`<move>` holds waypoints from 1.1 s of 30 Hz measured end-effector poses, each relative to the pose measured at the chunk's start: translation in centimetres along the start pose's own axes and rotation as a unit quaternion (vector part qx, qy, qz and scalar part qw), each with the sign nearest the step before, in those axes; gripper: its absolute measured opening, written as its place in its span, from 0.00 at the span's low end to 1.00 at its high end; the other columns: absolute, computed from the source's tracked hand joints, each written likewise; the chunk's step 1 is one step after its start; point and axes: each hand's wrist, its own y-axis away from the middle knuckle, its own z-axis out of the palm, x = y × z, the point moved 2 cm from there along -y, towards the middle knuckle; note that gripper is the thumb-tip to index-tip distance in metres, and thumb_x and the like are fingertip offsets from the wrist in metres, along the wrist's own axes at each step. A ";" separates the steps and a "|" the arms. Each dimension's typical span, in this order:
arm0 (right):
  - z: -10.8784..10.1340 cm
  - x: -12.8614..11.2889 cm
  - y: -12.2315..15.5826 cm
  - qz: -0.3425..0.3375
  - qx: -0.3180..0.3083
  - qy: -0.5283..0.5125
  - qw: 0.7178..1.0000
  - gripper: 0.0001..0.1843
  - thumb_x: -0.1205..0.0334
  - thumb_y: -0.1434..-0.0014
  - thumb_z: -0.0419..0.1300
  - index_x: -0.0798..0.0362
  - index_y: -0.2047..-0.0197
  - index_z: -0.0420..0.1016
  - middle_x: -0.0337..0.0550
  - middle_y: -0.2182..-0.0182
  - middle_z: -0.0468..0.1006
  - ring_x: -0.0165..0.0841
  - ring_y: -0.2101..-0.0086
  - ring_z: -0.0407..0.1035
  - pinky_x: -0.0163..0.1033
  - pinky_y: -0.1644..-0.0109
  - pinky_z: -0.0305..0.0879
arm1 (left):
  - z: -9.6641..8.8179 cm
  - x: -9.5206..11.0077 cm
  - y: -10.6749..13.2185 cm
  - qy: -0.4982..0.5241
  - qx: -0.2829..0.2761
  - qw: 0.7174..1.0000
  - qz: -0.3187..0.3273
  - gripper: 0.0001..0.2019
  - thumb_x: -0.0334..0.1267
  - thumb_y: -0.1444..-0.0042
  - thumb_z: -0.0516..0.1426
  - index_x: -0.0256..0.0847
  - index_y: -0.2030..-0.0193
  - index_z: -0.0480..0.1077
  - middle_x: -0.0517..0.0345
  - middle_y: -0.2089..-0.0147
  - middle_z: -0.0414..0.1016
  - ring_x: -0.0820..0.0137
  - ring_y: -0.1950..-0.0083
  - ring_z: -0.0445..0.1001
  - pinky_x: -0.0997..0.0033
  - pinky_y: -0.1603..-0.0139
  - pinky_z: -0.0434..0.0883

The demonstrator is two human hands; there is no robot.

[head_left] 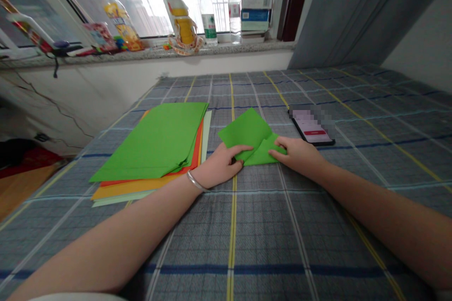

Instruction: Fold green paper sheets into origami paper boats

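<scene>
A folded green paper (247,132) lies on the blue plaid bedsheet (247,225) in the middle of the head view. My left hand (221,165), with a silver bangle at the wrist, presses its near left corner, fingers bent and pinching a flap. My right hand (298,154) rests on the paper's near right edge, fingertips pressed together on a fold.
A stack of coloured paper sheets (155,150), green on top, lies to the left. A phone (312,129) lies just right of the folded paper. Bottles (208,14) and clutter stand on the windowsill (148,51) at the back. The bed's left edge drops to the floor.
</scene>
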 end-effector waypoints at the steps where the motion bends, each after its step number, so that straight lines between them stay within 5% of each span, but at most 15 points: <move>1: 0.0 0.0 0.0 0.000 -0.002 0.000 1.000 0.16 0.46 0.40 0.53 0.49 0.67 0.69 0.41 0.73 0.76 0.35 0.72 0.67 0.37 0.74 0.47 | 0.0 -0.1 0.0 0.001 0.014 1.000 -0.008 0.21 0.32 0.42 0.53 0.45 0.41 0.70 0.51 0.56 0.72 0.61 0.49 0.69 0.55 0.45 0.69; 4: -0.1 -0.1 0.0 -0.002 -0.006 -0.002 1.000 0.15 0.46 0.41 0.54 0.49 0.67 0.69 0.41 0.72 0.76 0.35 0.72 0.67 0.37 0.73 0.47 | 0.2 -0.7 0.0 -0.006 0.071 0.996 -0.045 0.18 0.37 0.38 0.52 0.44 0.42 0.69 0.47 0.43 0.65 0.56 0.37 0.61 0.47 0.37 0.62; 10: 0.0 0.0 0.0 -0.014 -0.013 -0.003 1.000 0.15 0.47 0.41 0.54 0.50 0.68 0.68 0.41 0.72 0.76 0.34 0.72 0.66 0.37 0.73 0.48 | -0.2 -0.6 0.4 -0.099 0.184 0.977 -0.039 0.18 0.40 0.43 0.59 0.42 0.45 0.69 0.52 0.25 0.28 0.42 0.26 0.27 0.35 0.31 0.45; 12: 0.0 0.1 0.0 -0.021 -0.010 -0.004 1.000 0.15 0.47 0.41 0.54 0.50 0.68 0.67 0.40 0.73 0.75 0.34 0.72 0.66 0.37 0.73 0.48 | -0.5 -0.1 0.4 -0.128 0.184 0.974 0.010 0.16 0.40 0.41 0.58 0.41 0.46 0.70 0.50 0.25 0.37 0.44 0.26 0.29 0.34 0.31 0.44; 15: 0.1 0.1 0.0 -0.030 -0.007 -0.006 1.000 0.14 0.48 0.40 0.54 0.50 0.69 0.66 0.40 0.74 0.75 0.34 0.73 0.66 0.37 0.73 0.48 | -0.2 0.6 0.3 -0.130 0.074 0.977 0.150 0.14 0.38 0.37 0.54 0.42 0.45 0.69 0.50 0.35 0.65 0.56 0.27 0.49 0.42 0.29 0.47; 17: 0.1 0.0 0.0 -0.032 -0.004 -0.001 0.999 0.14 0.48 0.41 0.54 0.50 0.69 0.66 0.40 0.74 0.74 0.34 0.73 0.65 0.37 0.73 0.47 | 0.2 0.8 0.2 -0.118 0.005 0.971 0.209 0.15 0.35 0.34 0.50 0.42 0.42 0.67 0.53 0.40 0.71 0.62 0.31 0.58 0.48 0.28 0.51; 25: 0.3 0.5 0.1 -0.027 0.027 -0.069 0.997 0.17 0.54 0.43 0.57 0.50 0.51 0.68 0.39 0.68 0.78 0.33 0.72 0.69 0.36 0.72 0.56 | 0.6 1.1 0.6 -0.097 -0.079 0.972 0.199 0.21 0.38 0.34 0.51 0.38 0.36 0.61 0.47 0.33 0.62 0.62 0.31 0.59 0.56 0.30 0.58; 33: 0.7 0.6 0.0 -0.103 0.033 -0.064 0.992 0.17 0.56 0.38 0.53 0.47 0.50 0.78 0.44 0.55 0.80 0.38 0.56 0.73 0.42 0.53 0.66 | 0.5 1.2 0.8 -0.118 -0.100 0.967 0.205 0.25 0.45 0.34 0.50 0.32 0.35 0.58 0.42 0.31 0.58 0.58 0.29 0.54 0.54 0.29 0.55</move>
